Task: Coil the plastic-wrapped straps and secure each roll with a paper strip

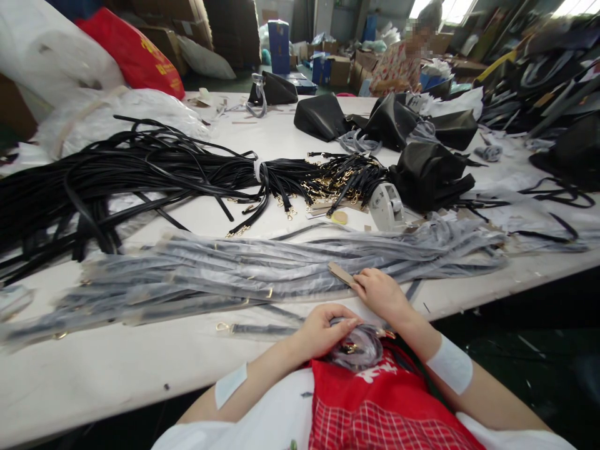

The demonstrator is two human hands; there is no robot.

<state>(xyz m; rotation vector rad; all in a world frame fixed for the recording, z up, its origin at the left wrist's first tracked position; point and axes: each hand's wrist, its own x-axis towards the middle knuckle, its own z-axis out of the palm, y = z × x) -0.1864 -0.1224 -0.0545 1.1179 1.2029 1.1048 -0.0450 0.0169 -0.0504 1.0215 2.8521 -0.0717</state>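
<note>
My left hand (328, 329) is closed over a coiled strap (365, 350) in clear plastic, held against the red apron at the table's front edge. Gold-coloured metal fittings show inside the coil. My right hand (382, 292) pinches a small flat brown strip (341, 274), which looks like cardboard, above the wrapped straps. A long pile of plastic-wrapped dark straps (225, 269) lies across the table just beyond both hands. To the left of my left hand, one strap end with a gold snap hook (224, 327) rests on the white tabletop.
A tied bundle of black straps (154, 156) with gold clips spreads over the left. A white tape dispenser (388, 207) stands near the middle, beside black bags (429, 175). Plastic sheeting (140, 119) lies at the back left. Another person (398, 65) is beyond the table.
</note>
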